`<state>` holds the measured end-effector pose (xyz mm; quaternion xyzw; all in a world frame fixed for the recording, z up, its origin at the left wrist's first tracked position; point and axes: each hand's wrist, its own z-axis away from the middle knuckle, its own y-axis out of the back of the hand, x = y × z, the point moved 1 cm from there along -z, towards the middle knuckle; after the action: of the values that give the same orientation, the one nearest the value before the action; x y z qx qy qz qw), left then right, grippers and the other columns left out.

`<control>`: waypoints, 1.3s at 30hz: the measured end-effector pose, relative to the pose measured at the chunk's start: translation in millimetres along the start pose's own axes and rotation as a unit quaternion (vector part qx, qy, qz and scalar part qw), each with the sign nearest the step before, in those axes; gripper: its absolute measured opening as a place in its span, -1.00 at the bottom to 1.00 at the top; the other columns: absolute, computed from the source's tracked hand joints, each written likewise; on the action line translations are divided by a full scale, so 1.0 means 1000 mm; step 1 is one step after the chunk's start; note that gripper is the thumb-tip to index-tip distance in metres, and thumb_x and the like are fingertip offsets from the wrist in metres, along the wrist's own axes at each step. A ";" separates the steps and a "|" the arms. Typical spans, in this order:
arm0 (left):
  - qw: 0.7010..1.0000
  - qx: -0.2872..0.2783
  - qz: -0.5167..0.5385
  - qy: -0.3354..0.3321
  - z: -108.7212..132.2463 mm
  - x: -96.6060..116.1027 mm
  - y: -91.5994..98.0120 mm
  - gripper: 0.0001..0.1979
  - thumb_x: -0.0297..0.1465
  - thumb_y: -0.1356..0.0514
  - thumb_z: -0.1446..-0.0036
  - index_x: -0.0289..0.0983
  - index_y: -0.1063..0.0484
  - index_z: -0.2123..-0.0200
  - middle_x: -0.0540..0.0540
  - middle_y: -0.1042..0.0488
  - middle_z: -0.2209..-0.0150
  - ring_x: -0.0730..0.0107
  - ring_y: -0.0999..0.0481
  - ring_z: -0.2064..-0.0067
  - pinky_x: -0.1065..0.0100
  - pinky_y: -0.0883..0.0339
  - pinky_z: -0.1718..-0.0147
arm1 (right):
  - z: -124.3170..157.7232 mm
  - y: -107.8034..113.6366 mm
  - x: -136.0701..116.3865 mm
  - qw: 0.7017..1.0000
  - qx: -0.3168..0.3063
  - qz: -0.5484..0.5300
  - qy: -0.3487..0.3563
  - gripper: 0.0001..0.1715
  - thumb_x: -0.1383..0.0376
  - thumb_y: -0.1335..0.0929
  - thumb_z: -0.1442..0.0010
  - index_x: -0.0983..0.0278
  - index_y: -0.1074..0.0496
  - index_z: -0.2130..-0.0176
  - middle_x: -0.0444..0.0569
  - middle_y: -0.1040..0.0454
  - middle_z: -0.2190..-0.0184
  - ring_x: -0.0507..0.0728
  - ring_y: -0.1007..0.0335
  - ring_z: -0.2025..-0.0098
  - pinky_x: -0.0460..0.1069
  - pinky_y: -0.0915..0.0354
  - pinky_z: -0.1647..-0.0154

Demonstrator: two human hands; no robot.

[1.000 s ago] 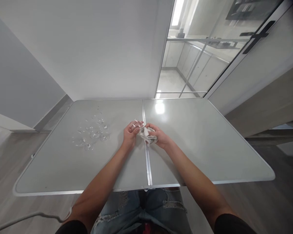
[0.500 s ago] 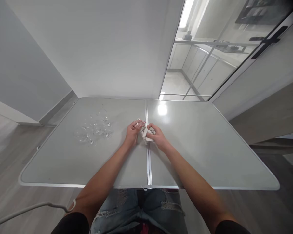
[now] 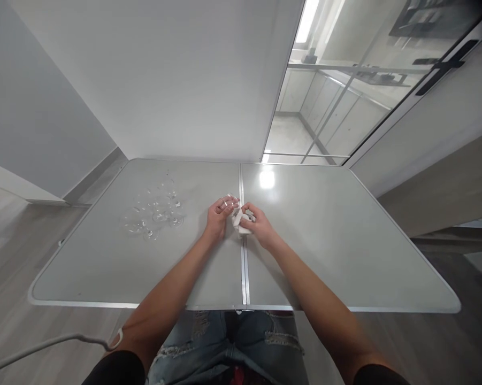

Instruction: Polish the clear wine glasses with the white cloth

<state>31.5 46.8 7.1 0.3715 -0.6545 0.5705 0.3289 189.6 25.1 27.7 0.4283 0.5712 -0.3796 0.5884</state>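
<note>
My left hand (image 3: 217, 217) is curled around a small clear glass (image 3: 229, 201), held just above the middle of the grey table (image 3: 324, 240). My right hand (image 3: 260, 227) is closed on a crumpled white cloth (image 3: 239, 220) and presses it against the glass. Both hands meet over the metal seam (image 3: 244, 267) that splits the tabletop. Several more clear glasses (image 3: 154, 216) stand in a cluster on the left half of the table, well apart from my hands.
A white wall panel (image 3: 176, 80) rises behind the table. A glass door (image 3: 337, 107) with a black handle (image 3: 445, 67) stands at the back right. A white cable (image 3: 44, 347) runs by my left arm. My jeans show below the table's near edge.
The view has shifted slightly. The cloth is bunched tighter against the glass than a second ago. My hands stay in the same spot over the seam.
</note>
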 end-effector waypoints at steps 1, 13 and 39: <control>1.000 -0.019 0.006 0.004 0.001 0.001 -0.001 -0.44 -0.14 -0.50 0.12 -0.29 -0.54 0.08 -0.28 -0.59 0.04 0.10 -0.60 0.05 0.10 -0.42 -0.03 | 0.000 0.003 -0.002 0.996 -0.046 -0.072 -0.030 -0.62 0.02 -0.41 -0.11 0.18 -0.29 0.22 -0.13 -0.40 0.41 0.08 -0.30 0.45 -0.02 -0.27 0.40; 1.000 -0.012 0.011 0.001 0.000 0.005 -0.003 -0.45 -0.20 -0.51 0.11 -0.27 -0.52 0.05 -0.29 -0.57 -0.02 0.12 -0.58 -0.01 0.15 -0.38 -0.05 | 0.002 0.000 -0.005 0.986 0.063 0.140 0.059 -0.79 0.19 -0.39 -0.14 0.18 -0.31 0.24 -0.11 -0.40 0.42 0.10 -0.29 0.41 -0.03 -0.24 0.34; 1.000 0.000 0.013 -0.007 -0.006 -0.004 0.003 -0.46 -0.27 -0.52 0.11 -0.28 -0.52 0.04 -0.30 -0.58 -0.02 0.12 -0.59 -0.02 0.13 -0.37 -0.09 | -0.003 0.000 0.005 0.996 0.065 0.049 0.028 -0.71 0.20 -0.43 -0.06 0.18 -0.31 0.23 -0.12 -0.40 0.40 0.10 -0.31 0.39 -0.02 -0.23 0.34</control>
<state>30.7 53.3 3.4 0.3669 -0.6613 0.5724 0.3168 189.3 28.4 23.1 0.5033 0.5398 -0.3748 0.5610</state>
